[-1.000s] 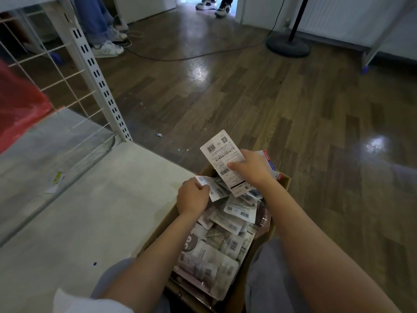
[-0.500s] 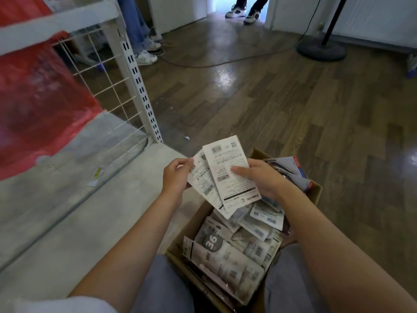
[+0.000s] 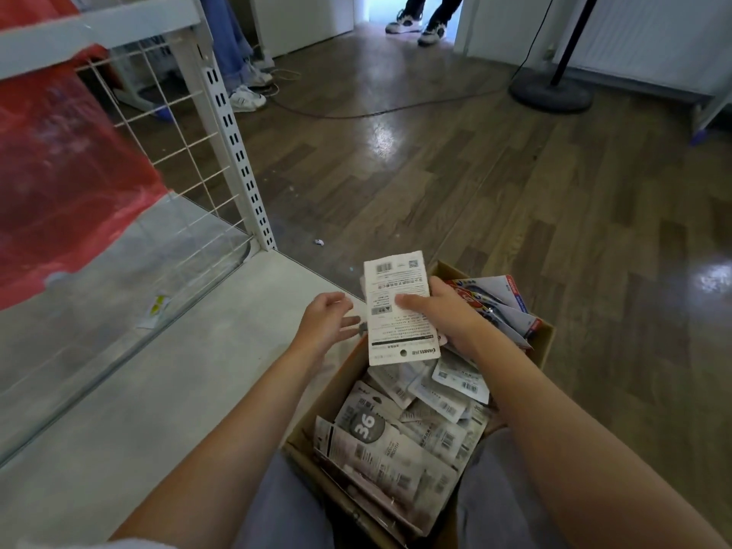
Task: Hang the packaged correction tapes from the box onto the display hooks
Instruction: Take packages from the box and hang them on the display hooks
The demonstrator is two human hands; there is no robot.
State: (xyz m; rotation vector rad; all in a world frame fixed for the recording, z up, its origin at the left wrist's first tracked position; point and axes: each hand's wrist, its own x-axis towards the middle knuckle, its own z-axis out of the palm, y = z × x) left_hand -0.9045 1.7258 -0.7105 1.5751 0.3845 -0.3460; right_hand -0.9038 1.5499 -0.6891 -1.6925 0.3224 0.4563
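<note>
A: Where is the packaged correction tape (image 3: 400, 307)?

B: Above the far end of the box (image 3: 313, 406), back side up, hang hole toward the person. The right hand (image 3: 447, 315) grasps it, thumb across the printed card, fingers curled underneath. More packs may sit behind it; this cannot be confirmed.

A: And the left hand (image 3: 326, 320)?

B: Released, fingers relaxed, just beside the card's left edge, holding nothing.

A: Handling characteristics?

B: Judged light, flat and fairly stiff; the card likely bends if squeezed. Hold by the edges near the hang hole, keeping the hole clear.

A: Surroundings?

B: Loose packs (image 3: 416, 437) fill the box. The shelf board (image 3: 158, 390) and slotted upright (image 3: 237, 152) stand left. No display hooks are visible.
</note>
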